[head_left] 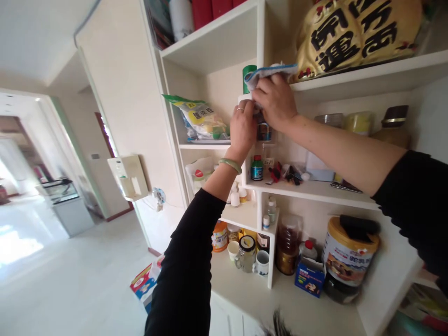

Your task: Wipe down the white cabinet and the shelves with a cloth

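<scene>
My right hand (276, 100) is closed on a grey cloth (273, 71) with a blue edge, high at the divider between two shelf compartments. Just below and left of it, my left hand (242, 125) has its fingers curled round a white object (244, 98), mostly hidden by the hand. A green cylindrical container (248, 78) stands behind the cloth. Left of my hands, a green and yellow plastic bag (203, 116) lies on a shelf. A dark jar (264, 131) shows partly beneath my right hand.
A gold figure (350, 37) sits at upper right. On the shelf below are a small green-capped bottle (256, 168) and small items. Lower down stand a glass jar (247, 254), a mug (262, 262), a blue box (310, 276) and a large can (350, 252).
</scene>
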Available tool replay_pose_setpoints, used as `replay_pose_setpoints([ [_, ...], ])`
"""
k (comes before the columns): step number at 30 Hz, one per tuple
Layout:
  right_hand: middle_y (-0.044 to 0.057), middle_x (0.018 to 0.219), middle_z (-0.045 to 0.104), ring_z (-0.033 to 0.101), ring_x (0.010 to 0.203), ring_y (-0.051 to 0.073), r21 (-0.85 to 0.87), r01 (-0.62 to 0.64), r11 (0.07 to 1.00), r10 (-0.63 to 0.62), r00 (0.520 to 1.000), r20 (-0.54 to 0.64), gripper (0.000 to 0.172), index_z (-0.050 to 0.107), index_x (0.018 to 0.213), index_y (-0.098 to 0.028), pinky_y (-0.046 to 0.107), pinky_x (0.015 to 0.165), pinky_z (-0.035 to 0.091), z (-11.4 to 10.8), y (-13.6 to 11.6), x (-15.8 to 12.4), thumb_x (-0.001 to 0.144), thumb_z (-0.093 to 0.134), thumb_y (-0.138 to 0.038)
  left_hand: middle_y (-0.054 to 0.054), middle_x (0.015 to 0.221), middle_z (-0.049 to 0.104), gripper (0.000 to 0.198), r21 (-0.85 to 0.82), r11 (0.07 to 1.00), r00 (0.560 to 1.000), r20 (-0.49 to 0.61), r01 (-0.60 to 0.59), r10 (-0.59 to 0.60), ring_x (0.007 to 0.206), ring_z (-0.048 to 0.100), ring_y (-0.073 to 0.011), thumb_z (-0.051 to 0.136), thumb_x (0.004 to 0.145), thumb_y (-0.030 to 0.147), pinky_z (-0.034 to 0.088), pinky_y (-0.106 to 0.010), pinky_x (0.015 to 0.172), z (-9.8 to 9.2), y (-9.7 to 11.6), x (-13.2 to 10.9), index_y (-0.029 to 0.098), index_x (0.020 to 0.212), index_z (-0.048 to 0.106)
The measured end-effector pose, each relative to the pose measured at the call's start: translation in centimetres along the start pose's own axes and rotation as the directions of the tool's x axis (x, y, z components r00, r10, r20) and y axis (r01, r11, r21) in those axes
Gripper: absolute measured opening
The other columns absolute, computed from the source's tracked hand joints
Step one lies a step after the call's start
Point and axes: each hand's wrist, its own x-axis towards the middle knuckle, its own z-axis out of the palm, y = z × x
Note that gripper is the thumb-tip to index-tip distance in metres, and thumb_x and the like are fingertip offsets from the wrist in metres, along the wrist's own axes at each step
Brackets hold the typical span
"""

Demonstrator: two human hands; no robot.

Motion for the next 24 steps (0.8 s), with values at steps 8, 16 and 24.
replay_pose_setpoints([
  [8,0.013,0.125,0.078,0.056,0.142,0.041,0.057,0.107,0.993,-0.106,0.994,-0.009,0.037,0.078,0.135,-0.027,0.059,0.120,0.048,2.5,-2.5,2.0,0.116,0.054,-0.049,-0.011,0.176,0.066,0.008,0.016,0.995,0.993,-0.063,0.100,-0.099,0.164,0.057,-0.0418,0.071,0.110,0.022,0.041,-0.068,0.142,-2.2,-2.7,-0.9,0.030,0.111,0.068],
  [16,0.012,0.157,0.076,0.057,0.147,0.032,-0.083,0.043,0.996,-0.036,0.996,0.088,0.044,0.077,0.143,-0.020,0.049,0.120,0.050,0.2,-3.6,0.0,0.120,0.039,-0.021,-0.007,0.170,0.070,0.028,-0.269,0.962,0.993,-0.090,0.055,-0.082,0.158,0.063,-0.0368,0.077,0.109,0.053,0.049,-0.066,0.140,-1.9,-4.4,-1.2,0.030,0.122,0.069],
  [24,0.017,0.165,0.069,0.049,0.159,0.040,-0.149,-0.038,0.988,0.053,0.994,0.099,0.048,0.078,0.148,-0.024,0.058,0.129,0.044,-4.6,1.7,-3.5,0.108,0.053,-0.016,-0.008,0.181,0.064,0.096,-0.357,0.920,0.984,-0.019,0.160,-0.178,0.181,0.041,-0.0388,0.063,0.100,0.103,0.025,-0.058,0.156,-1.6,-5.1,4.7,0.028,0.160,0.066],
])
